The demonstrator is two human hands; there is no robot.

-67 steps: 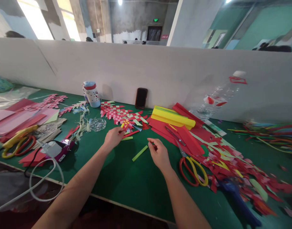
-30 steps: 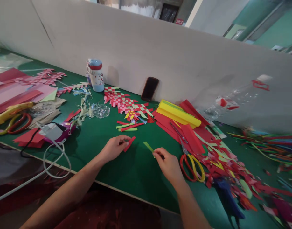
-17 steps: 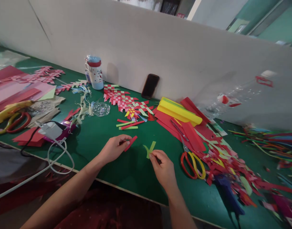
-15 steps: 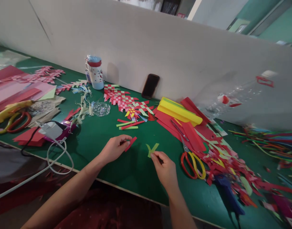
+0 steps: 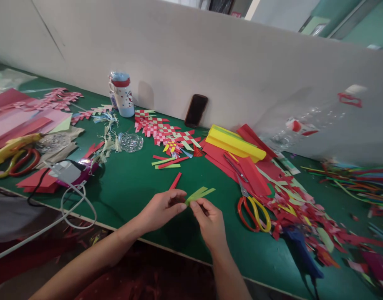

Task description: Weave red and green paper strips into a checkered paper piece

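Right between both hands [image 5: 162, 210] [image 5: 208, 223], green strips [image 5: 199, 195]

A phone [image 5: 196, 110] leans against the white partition [image 5: 210, 71]. Red-and-yellow scissors [image 5: 259, 216] lie beside red paper scraps [image 5: 291, 216] on the green worktop [image 5: 129, 187].

left hand [image 5: 162, 210]: palm down, fingers curled | right hand [image 5: 208, 223]: fingers pinched | hands just apart

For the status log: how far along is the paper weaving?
Done: woven red-and-pink paper pieces lie on the mat. In hand: the right hand pinches green strips; the left hand is beside them, a red strip at its fingers. Left: loose strips unwoven near the weave.
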